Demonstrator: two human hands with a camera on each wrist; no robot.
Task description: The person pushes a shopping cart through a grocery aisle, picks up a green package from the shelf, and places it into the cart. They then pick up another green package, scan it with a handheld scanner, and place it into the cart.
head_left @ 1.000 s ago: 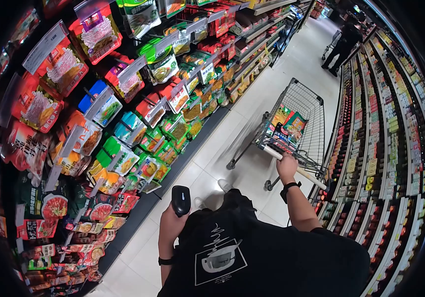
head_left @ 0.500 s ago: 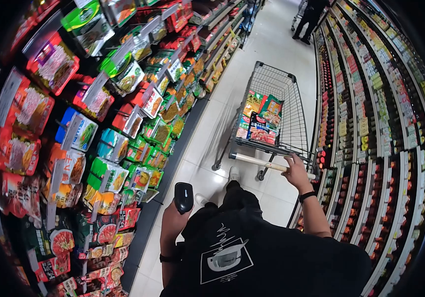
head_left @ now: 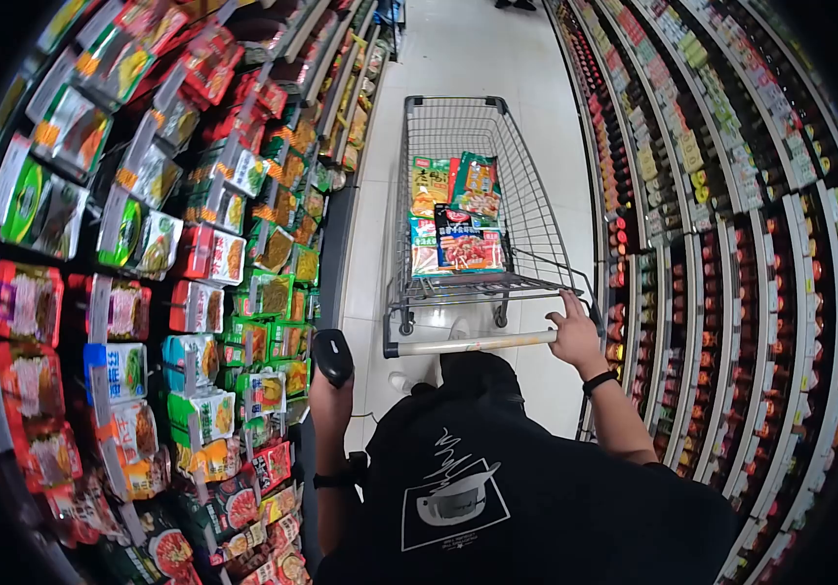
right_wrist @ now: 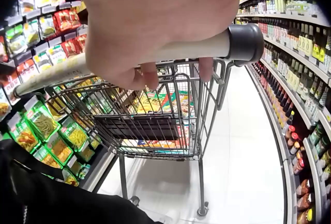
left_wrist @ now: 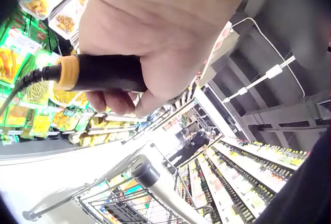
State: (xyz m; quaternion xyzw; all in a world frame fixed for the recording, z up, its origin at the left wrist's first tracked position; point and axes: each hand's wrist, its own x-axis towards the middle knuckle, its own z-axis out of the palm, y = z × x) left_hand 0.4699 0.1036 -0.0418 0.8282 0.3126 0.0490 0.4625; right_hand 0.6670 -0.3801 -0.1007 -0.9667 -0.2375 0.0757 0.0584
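Note:
In the head view the right hand [head_left: 576, 336] lies on the right end of the cart's pale handle [head_left: 478, 343]; the right wrist view shows that hand [right_wrist: 155, 32] with its fingers curled over the bar. The left hand [head_left: 329, 385] holds a black handheld device [head_left: 332, 358] beside the cart's left side, off the handle. In the left wrist view the fingers wrap round its black grip [left_wrist: 109, 72], which has an orange collar and a coiled cable. Several colourful food packets [head_left: 471, 241] lie in the wire cart [head_left: 546, 224].
Shelves of hanging packets [head_left: 209, 253] line the left side, close to the left hand. On the right stand long shelves of bottles and jars [head_left: 721, 244]. Pale tiled floor [head_left: 468, 49] runs ahead between them. A person's feet [head_left: 515, 4] show at the top edge.
The view has turned, so the cart now points straight up the aisle and appears further left. The right hand has shifted towards the handle's right end. The left hand still holds the device.

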